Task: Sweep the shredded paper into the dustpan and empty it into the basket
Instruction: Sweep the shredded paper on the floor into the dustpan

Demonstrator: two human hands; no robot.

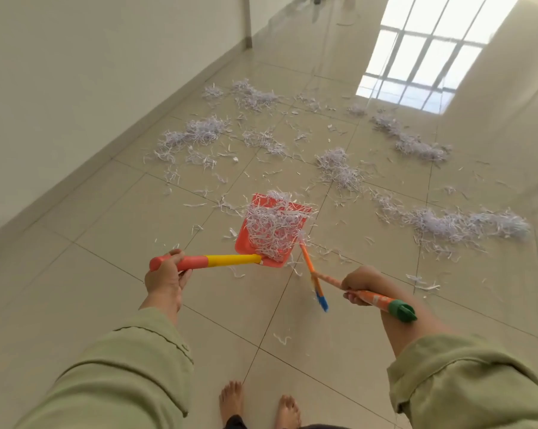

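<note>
My left hand (pixel 165 275) grips the red and yellow handle of an orange dustpan (pixel 246 243), which holds a heap of white shredded paper (pixel 273 224). My right hand (pixel 362 284) grips the orange handle of a small broom (pixel 318 292) with a green cap at its end. The broom's blue-edged head stands on edge just right of the pan. Piles of shredded paper lie spread over the tiled floor beyond, for example a long pile (pixel 456 224) at the right and a clump (pixel 338 167) in the middle. No basket is in view.
A white wall (pixel 60 97) with a skirting runs along the left. A bright window reflection (pixel 422 54) lies on the glossy floor at the far right. My bare feet (pixel 258 404) stand at the bottom edge. Bare tiles lie between me and the pan.
</note>
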